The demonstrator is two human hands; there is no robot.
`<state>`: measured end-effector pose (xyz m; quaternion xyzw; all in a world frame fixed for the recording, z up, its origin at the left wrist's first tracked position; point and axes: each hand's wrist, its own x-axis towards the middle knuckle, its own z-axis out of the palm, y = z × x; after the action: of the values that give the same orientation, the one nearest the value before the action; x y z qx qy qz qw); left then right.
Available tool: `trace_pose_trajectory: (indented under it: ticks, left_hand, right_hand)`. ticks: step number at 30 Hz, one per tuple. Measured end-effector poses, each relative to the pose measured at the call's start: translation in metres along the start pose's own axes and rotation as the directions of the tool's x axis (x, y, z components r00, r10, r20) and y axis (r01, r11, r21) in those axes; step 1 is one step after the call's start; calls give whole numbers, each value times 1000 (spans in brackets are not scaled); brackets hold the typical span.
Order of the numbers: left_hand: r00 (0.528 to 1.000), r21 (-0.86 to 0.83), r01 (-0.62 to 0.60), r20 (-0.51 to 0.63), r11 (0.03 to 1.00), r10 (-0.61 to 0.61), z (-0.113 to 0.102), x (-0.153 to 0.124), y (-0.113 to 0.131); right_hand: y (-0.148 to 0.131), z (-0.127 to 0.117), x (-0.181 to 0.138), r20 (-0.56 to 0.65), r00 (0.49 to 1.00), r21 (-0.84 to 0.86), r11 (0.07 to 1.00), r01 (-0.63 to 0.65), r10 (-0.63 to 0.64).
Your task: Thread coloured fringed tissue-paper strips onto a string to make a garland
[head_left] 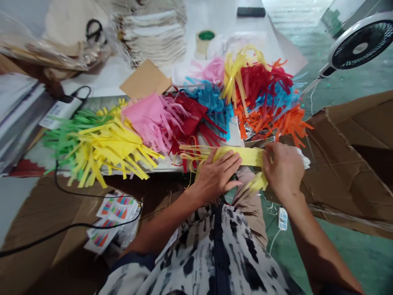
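A yellow fringed paper strip lies along the front edge of the table, its thin cut ends pointing left. My left hand rests flat on it with the fingers stretched out. At the strip's right end, my right hand is closed with bent fingers around the paper. Some yellow paper hangs below the table edge beside that hand. Just behind the strip lie a dark red fringed bundle and a pink one. Further left is a yellow fringed pile on top of green fringes.
Blue and orange fringes sit behind my hands. Farther back are a brown card, a tape roll, stacked cloth and scissors. A fan and a cardboard box stand at the right.
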<state>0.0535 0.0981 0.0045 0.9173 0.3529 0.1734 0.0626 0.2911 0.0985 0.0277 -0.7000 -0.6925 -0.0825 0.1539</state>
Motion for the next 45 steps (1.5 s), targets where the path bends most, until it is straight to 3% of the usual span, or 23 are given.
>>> trace_pose_trajectory:
  ticks: [3, 7, 13, 18, 21, 23, 25, 27, 29, 33, 39, 45]
  left_hand:
    - [1000, 3, -11, 2, 1000, 11, -1, -2, 0]
    - [1000, 3, -6, 26, 1000, 6, -2, 0, 0]
    - [1000, -29, 6, 18, 1000, -6, -17, -11, -15]
    - [985, -10, 174, -17, 985, -174, -57, -36, -54]
    - [932, 92, 333, -182, 938, -313, -76, -36, -62]
    - [897, 156, 388, -290, 908, -333, -78, -27, -51]
    - [931, 162, 292, -275, 943, -241, -70, -12, -33]
    - [987, 94, 52, -155, 994, -37, -55, 4, -16]
    - [997, 42, -59, -48, 997, 61, -38, 18, -7]
    - [999, 5, -19, 50, 1000, 19, -19, 30, -10]
    - [998, 42, -27, 55, 999, 24, -21, 34, -20]
    - [1000, -28, -11, 19, 1000, 11, -23, 40, -26]
  right_hand:
    - [7, -10, -21, -212, 973, 41, 994, 106, -95]
    - [-10, -8, -48, -100, 907, 163, 892, 421, -409]
    - [-14, 3, -50, -33, 939, 191, 920, 342, -342]
    - [-9, -2, -36, 3, 935, 207, 915, 346, -354]
    - [-7, -4, -25, 28, 918, 193, 904, 382, -395]
    - [-4, -5, -17, 50, 898, 202, 885, 419, -437]
    - [0, -6, -11, 69, 874, 218, 863, 457, -480]
    - [4, -5, -6, 67, 855, 217, 844, 491, -514]
    - [7, -4, -5, 58, 837, 195, 828, 526, -545]
    - [11, 2, -6, 56, 820, 130, 819, 560, -569]
    - [9, 4, -6, 29, 835, 190, 823, 535, -549]
    - [7, 6, -2, 23, 846, 197, 832, 519, -533]
